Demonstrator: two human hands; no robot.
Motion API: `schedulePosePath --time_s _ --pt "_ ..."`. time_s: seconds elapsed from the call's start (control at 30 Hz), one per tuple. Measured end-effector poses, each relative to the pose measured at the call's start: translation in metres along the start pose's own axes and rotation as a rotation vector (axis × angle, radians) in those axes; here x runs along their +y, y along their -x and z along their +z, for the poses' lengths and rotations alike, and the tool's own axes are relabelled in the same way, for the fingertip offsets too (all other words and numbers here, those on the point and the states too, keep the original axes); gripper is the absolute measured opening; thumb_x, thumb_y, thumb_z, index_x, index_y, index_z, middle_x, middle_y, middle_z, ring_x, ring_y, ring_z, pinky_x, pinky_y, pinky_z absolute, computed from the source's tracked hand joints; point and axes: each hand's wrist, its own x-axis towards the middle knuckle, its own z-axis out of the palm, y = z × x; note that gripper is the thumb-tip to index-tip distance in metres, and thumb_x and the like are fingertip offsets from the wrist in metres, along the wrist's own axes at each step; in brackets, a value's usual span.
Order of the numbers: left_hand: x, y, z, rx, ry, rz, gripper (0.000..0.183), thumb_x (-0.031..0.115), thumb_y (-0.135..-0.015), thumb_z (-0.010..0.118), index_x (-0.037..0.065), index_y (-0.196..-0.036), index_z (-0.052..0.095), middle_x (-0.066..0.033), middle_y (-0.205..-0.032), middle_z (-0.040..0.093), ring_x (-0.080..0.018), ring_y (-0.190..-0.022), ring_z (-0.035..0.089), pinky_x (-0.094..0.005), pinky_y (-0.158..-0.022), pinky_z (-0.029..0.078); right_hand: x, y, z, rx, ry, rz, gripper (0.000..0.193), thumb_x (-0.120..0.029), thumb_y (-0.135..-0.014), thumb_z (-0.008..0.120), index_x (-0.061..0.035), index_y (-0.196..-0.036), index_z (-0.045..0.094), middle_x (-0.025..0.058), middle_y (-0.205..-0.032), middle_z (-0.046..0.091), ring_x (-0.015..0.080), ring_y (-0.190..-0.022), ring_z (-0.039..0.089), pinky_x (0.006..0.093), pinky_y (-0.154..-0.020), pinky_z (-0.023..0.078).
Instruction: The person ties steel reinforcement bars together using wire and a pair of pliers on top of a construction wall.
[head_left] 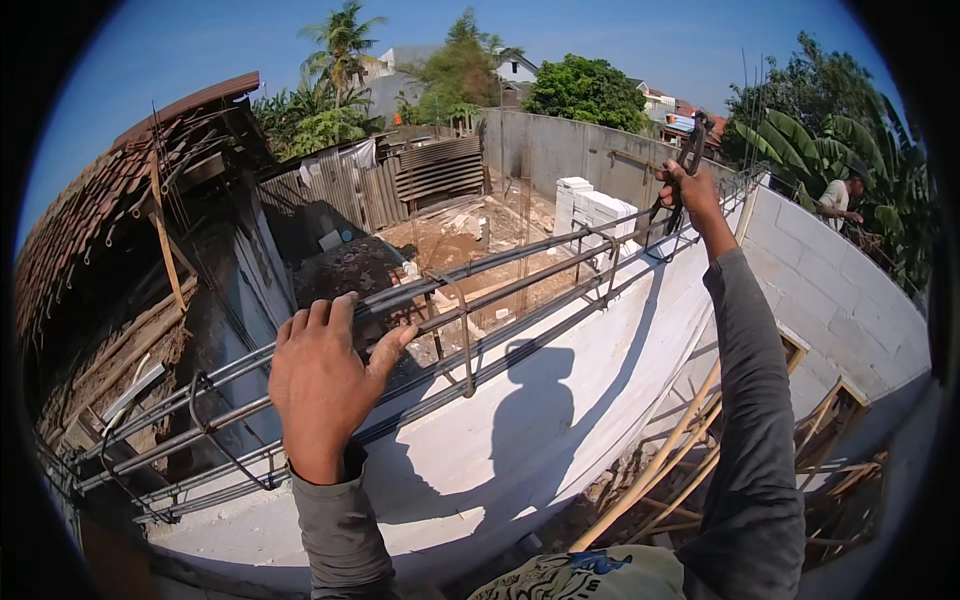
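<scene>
A long rebar cage (pixel 465 330), dark bars joined by bent stirrups, runs along the top of a white block wall (pixel 440 450). My left hand (pixel 325 385) is curled over its upper bars, thumb apart from the fingers, gripping it. Farther along to the right, my raised right hand (pixel 695 195) is closed around a dark metal hand tool (pixel 693 150). The tool stands nearly upright over the bars at the cage's far end; its exact kind cannot be made out. My shadow falls across the wall.
A tiled-roof shed (pixel 100 210) stands close on the left. Beyond the wall are rubble ground and stacked white blocks (pixel 590 210). Wooden poles and frames (pixel 660 460) lie below at the right. Another person (pixel 838 200) is by the banana plants behind the right wall.
</scene>
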Motion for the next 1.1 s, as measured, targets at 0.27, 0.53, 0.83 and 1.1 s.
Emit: schedulePosePath --time_s 0.27,0.53,0.83,1.1 --pt "0.007 0.0 0.001 0.042 0.023 -0.029 0.066 0.06 -0.08 0.065 0.003 -0.113 0.066 -0.0165 -0.101 0.066 -0.0365 -0.1 0.061 -0.0429 -0.088 0.046 0.024 0.009 -0.028 -0.072 0.312 0.135 0.019 -0.02 -0.091 0.068 -0.0021 -0.086 0.065 0.0004 -0.062 0.053 0.0082 -0.044 0.038 0.0304 -0.037 0.025" --pt "0.005 0.002 0.0 0.062 -0.016 -0.009 0.066 0.061 -0.082 0.063 0.004 -0.114 0.065 -0.0148 -0.104 0.066 -0.036 -0.1 0.06 -0.0425 -0.087 0.046 0.067 0.073 -0.031 -0.014 0.285 0.051 0.011 -0.017 -0.098 0.057 -0.007 -0.094 0.054 -0.0005 -0.067 0.052 0.0079 -0.046 0.046 0.0247 -0.039 0.037" --pt "0.005 0.001 0.007 0.084 -0.028 0.045 0.071 0.063 -0.083 0.06 -0.002 -0.111 0.066 -0.0167 -0.099 0.067 -0.0333 -0.095 0.063 -0.0417 -0.087 0.047 0.108 0.079 -0.038 0.008 0.622 -0.064 0.042 -0.018 -0.085 0.068 0.0013 -0.121 0.056 0.0205 -0.102 0.064 0.0331 -0.094 0.064 0.0404 -0.083 0.049" --pt "-0.015 0.018 0.006 0.2 0.03 0.07 0.066 0.065 -0.082 0.059 0.001 -0.099 0.066 -0.0158 -0.093 0.065 -0.0316 -0.093 0.062 -0.0406 -0.087 0.048 -0.011 0.175 0.06 0.265 0.124 -0.444 0.038 -0.015 -0.1 0.049 0.0028 -0.133 0.051 0.0163 -0.134 0.053 0.0258 -0.119 0.055 0.0349 -0.099 0.044"
